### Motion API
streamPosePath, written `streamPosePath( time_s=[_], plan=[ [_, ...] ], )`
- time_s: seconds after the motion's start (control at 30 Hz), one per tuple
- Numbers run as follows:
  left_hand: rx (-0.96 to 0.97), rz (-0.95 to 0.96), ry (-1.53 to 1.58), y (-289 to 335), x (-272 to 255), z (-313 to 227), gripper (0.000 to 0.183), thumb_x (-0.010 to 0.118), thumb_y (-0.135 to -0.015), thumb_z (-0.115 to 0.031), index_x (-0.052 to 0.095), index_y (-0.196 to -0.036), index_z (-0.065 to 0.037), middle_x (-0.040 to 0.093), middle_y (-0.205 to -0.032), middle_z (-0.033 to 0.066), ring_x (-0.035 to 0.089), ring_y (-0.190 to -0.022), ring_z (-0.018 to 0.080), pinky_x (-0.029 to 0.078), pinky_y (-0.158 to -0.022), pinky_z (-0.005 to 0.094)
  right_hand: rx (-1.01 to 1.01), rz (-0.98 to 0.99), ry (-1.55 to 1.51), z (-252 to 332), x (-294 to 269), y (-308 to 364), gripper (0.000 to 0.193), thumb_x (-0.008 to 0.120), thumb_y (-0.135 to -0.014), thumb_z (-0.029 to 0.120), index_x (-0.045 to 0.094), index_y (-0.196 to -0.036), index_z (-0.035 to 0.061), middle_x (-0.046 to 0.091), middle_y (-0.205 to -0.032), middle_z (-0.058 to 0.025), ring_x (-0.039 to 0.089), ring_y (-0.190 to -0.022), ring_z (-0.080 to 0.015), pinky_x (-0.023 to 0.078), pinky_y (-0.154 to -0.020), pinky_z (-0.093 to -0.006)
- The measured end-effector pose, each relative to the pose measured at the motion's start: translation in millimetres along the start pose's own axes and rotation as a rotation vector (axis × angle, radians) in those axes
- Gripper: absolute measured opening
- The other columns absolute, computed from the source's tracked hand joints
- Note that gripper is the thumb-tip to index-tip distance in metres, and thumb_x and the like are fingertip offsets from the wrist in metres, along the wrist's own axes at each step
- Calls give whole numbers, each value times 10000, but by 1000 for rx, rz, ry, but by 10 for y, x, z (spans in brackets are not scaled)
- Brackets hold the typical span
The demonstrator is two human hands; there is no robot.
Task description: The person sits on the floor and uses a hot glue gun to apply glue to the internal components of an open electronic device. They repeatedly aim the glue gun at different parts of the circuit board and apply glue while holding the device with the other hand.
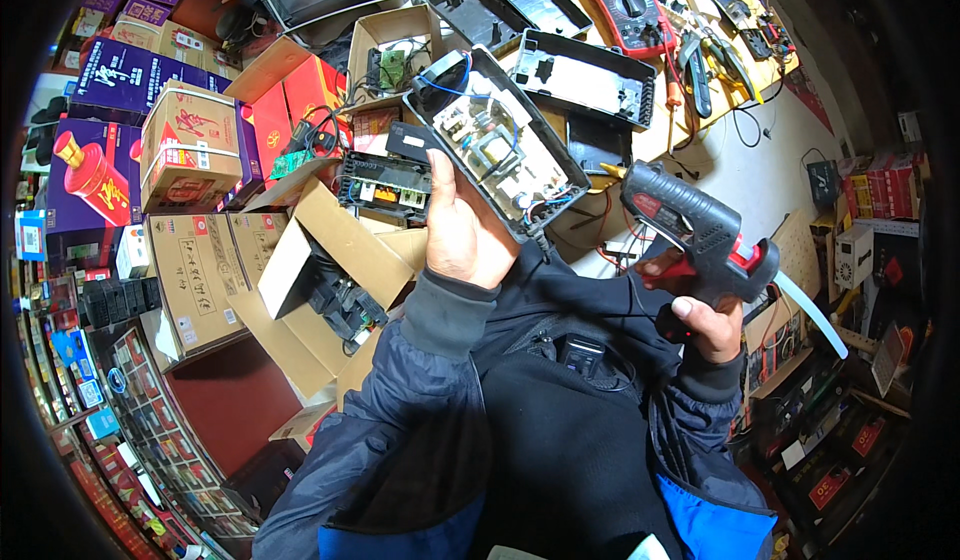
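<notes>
While I watch from the head view, the work looks mid-way:
Left hand (462,232): my fingers wrap the open black casing (497,146), lifted over the boxes, circuit board and blue wires bare.
Right hand (700,312): fingers closed round the glue gun (694,230), nozzle just beside the casing's lower corner.
Done: casing opened.
Left: I judge gluing unfinished; lid halves (583,76) lie apart on the bench (720,175).

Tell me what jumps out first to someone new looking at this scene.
At centre, the left hand holds up an open black case with its circuit board and wires showing. Just right of it, the right hand grips a black glue gun, nozzle toward the case. A red multimeter lies on the bench above.
</notes>
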State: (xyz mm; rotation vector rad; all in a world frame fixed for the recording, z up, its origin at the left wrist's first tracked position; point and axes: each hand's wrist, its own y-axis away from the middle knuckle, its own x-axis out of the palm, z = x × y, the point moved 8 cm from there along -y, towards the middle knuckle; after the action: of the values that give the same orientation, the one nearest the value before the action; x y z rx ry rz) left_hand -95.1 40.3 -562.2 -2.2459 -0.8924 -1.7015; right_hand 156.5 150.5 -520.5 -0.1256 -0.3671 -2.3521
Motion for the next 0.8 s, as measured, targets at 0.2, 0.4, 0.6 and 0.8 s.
streamPosePath(
  time_s=[0.2,0.4,0.6,0.8],
  plan=[
    [-52,-22,25,-35,-12,-10,626,452,-1092,-576,480,-1536,-135,603,-1480,97,601,-1344,316,481,-1139,524,-19,10,-62,10,-3,4,667,735,-754,229,588,-1326,-82,704,-1147,-224,703,-1087,-382,571,-945,-471],
    [-75,-88,-101,-88,-32,12,867,314,-1048,-727,332,-1635,-89,469,-1576,279,495,-1438,444,439,-1150,643,-16,13,-84,34,-3,11,585,736,-745,232,654,-1215,-106,707,-1136,-233,704,-1075,-384,570,-947,-470],
    [-109,-1,-48,-81,45,41,895,341,-1027,-748,323,-1636,-92,488,-1557,272,501,-1433,439,425,-1141,701,-16,21,-70,68,19,10,551,732,-743,229,679,-1176,-106,715,-1121,-231,706,-1074,-381,570,-943,-469],
    [-73,-5,-9,-66,-33,15,768,462,-1048,-647,399,-1593,-111,537,-1538,176,543,-1400,380,448,-1148,620,-20,20,-54,56,27,4,637,735,-756,228,618,-1289,-100,718,-1138,-228,707,-1086,-377,570,-939,-461]
  ],
)
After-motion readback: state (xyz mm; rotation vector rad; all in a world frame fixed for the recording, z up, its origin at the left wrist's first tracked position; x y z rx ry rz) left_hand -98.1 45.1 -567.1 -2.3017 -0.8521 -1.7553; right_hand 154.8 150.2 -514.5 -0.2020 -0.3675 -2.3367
